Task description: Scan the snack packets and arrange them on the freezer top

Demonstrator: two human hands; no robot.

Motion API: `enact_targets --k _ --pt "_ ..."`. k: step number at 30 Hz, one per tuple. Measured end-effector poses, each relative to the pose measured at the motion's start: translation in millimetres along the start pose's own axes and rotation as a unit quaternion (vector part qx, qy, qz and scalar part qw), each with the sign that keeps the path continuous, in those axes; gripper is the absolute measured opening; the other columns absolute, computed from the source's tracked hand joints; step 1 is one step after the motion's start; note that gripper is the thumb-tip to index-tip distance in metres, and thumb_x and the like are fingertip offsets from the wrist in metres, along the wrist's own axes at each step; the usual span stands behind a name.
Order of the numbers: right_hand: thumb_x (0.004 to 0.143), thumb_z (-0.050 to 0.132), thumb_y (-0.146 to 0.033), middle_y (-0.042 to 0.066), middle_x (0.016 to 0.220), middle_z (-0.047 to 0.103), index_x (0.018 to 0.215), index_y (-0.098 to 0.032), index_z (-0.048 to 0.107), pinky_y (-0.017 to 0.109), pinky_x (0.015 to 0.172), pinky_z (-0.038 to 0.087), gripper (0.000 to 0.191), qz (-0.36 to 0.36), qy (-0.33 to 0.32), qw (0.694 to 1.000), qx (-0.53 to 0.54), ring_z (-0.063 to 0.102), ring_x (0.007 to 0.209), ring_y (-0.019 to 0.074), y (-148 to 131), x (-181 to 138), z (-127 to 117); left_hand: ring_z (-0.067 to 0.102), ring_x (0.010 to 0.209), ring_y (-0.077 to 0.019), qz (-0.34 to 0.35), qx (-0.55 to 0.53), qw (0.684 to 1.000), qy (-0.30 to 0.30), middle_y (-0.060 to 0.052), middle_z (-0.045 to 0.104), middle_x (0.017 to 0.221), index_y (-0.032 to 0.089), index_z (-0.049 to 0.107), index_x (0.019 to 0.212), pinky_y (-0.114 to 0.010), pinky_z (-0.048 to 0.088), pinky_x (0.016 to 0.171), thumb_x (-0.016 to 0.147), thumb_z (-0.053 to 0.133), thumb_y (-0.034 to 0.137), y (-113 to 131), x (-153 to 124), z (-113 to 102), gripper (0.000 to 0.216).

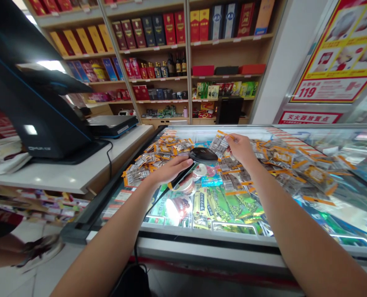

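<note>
My left hand [174,168] is closed around the handle of a black barcode scanner [203,154], whose wide head points toward the right. A cable runs from the scanner down toward me. Between the fingertips of my right hand [239,147] is a small snack packet [219,144] with orange edges, held up just beside the scanner head. Similar packets lie loose on the freezer's glass top, one heap [161,152] to the left and a larger heap [304,169] to the right. A few more packets [233,175] lie below my right hand.
Under the freezer glass are green ice-pop bags [229,204] and tubs [179,206]. On the left, a counter [121,154] bears a black checkout terminal [44,107] and a scale [112,125]. Stocked shelves [158,48] stand behind. A person's foot [43,251] shows at lower left.
</note>
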State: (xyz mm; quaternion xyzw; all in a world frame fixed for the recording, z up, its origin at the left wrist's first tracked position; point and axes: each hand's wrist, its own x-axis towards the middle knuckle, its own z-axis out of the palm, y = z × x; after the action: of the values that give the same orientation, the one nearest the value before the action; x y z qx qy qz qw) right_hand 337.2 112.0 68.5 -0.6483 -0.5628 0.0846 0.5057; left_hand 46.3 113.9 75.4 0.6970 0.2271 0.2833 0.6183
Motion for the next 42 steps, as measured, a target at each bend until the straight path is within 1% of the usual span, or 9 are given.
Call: enact_targets --k 3,6,10,12,18,23,26,33,42 --pt "0.090 0.055 -0.039 0.007 0.073 0.070 0.106 -0.017 0.075 0.035 0.067 0.049 0.033 -0.012 0.008 0.996 -0.085 0.064 0.065 0.0229 4 0 -12 0.052 0.039 -0.0113 0.006 0.019 0.999 -0.036 -0.002 0.059 0.056 0.017 0.057 0.077 -0.022 0.038 0.038 0.084 0.061 0.072 0 1 -11 0.056" --pt "0.087 0.061 -0.036 0.013 0.085 0.071 0.099 -0.020 0.078 0.043 0.079 0.049 0.026 -0.005 -0.020 0.969 -0.247 0.066 0.083 0.0305 10 -2 -28 0.051 0.039 -0.0107 0.039 -0.033 0.997 0.052 0.000 0.059 0.057 0.018 0.055 0.081 -0.021 0.036 0.037 0.081 0.060 0.077 8 2 -23 0.060" --pt "0.088 0.063 -0.043 0.025 0.115 0.063 0.105 -0.018 0.077 0.059 0.089 0.045 0.033 -0.029 0.055 0.918 -0.391 0.054 0.115 0.0455 1 -5 -26 0.049 0.038 -0.0084 0.078 -0.118 0.970 0.196 0.004 0.054 0.057 0.019 0.055 0.086 -0.020 0.032 0.036 0.084 0.055 0.077 19 2 -38 0.059" --pt "0.091 0.060 -0.041 0.025 0.118 0.062 0.114 -0.017 0.075 0.059 0.091 0.044 0.036 -0.068 0.028 0.923 -0.377 0.052 0.117 0.0449 -12 -6 -6 0.050 0.038 -0.0082 0.083 -0.149 0.953 0.251 0.004 0.054 0.057 0.019 0.055 0.089 -0.020 0.033 0.036 0.085 0.055 0.076 21 2 -43 0.058" --pt "0.092 0.062 -0.033 0.015 0.139 0.060 0.138 -0.022 0.061 0.048 0.109 0.038 0.047 -0.158 -0.201 0.939 -0.228 0.052 0.128 0.0349 -47 -2 101 0.051 0.039 -0.0079 0.077 -0.185 0.927 0.318 0.004 0.055 0.058 0.018 0.053 0.084 -0.019 0.035 0.036 0.088 0.053 0.074 17 5 -48 0.056" --pt "0.100 0.040 -0.063 0.023 0.132 0.063 0.137 -0.014 0.057 0.048 0.102 0.043 0.064 -0.041 -0.168 0.962 -0.213 0.057 0.125 0.0362 -37 21 160 0.051 0.038 -0.0084 0.071 -0.177 0.931 0.310 0.004 0.056 0.056 0.019 0.052 0.085 -0.020 0.034 0.036 0.088 0.052 0.076 14 6 -46 0.056" --pt "0.091 0.052 -0.068 0.031 0.130 0.060 0.124 -0.007 0.062 0.053 0.103 0.041 0.070 0.040 -0.133 0.966 -0.218 0.052 0.129 0.0426 -26 32 174 0.051 0.038 -0.0086 0.070 -0.174 0.934 0.303 0.004 0.056 0.056 0.019 0.053 0.086 -0.020 0.035 0.036 0.091 0.049 0.073 14 7 -45 0.054" --pt "0.068 0.083 -0.054 0.023 0.129 0.058 0.117 -0.015 0.056 0.052 0.105 0.039 0.068 0.110 -0.071 0.977 -0.171 0.051 0.126 0.0393 -16 37 162 0.052 0.039 -0.0093 0.055 -0.132 0.944 0.296 0.003 0.056 0.057 0.018 0.056 0.090 -0.020 0.036 0.040 0.092 0.047 0.073 12 9 -43 0.055" --pt "0.078 0.066 -0.028 0.000 0.090 0.070 0.112 -0.026 0.043 0.030 0.067 0.054 0.041 0.049 -0.069 0.995 0.058 0.068 0.077 0.0184 -20 26 80 0.051 0.039 -0.0104 0.050 -0.023 0.980 0.193 0.001 0.057 0.057 0.019 0.051 0.078 -0.022 0.035 0.038 0.089 0.052 0.072 1 10 -34 0.055"
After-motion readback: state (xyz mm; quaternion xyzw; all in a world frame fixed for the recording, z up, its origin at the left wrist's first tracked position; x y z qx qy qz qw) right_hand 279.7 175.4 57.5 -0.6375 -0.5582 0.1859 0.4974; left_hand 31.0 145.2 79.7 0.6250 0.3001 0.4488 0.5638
